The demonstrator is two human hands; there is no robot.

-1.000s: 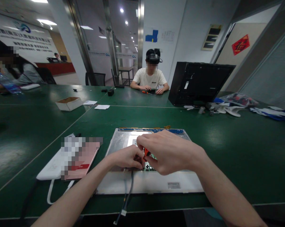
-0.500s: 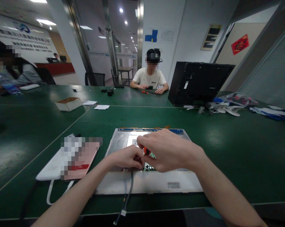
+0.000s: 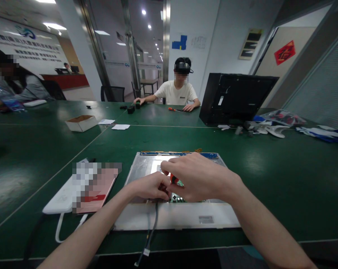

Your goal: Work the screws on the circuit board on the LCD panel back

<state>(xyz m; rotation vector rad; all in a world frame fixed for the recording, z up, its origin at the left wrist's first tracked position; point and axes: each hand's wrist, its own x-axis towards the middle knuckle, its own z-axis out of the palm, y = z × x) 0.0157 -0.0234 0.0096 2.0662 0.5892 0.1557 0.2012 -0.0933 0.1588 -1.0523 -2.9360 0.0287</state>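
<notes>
A display panel (image 3: 180, 217) with a metal back lies flat on the green table in front of me. On its middle sits a green circuit board (image 3: 178, 199), mostly covered by my hands. Fingers curled, my right hand (image 3: 201, 178) grips a screwdriver (image 3: 174, 179) with an orange-red and black handle; its tip is hidden. My left hand (image 3: 153, 186) is close beside it, fingertips pinched low at the board's left edge. Whatever those fingers hold is out of sight. A dark cable (image 3: 152, 228) runs from under my left hand over the panel's near edge.
Left of the panel lie a white power bank (image 3: 61, 196) and a pinkish flat device (image 3: 108, 186) with white cables. Farther back are an open box (image 3: 81, 122), a large black monitor (image 3: 236, 98) and a person (image 3: 180, 89) seated opposite, with a screwdriver (image 3: 174, 109) before them.
My hands have barely moved, the right one shifting slightly. Across the table, the person has reached an arm out to the left, a hand now on a small black object there.
</notes>
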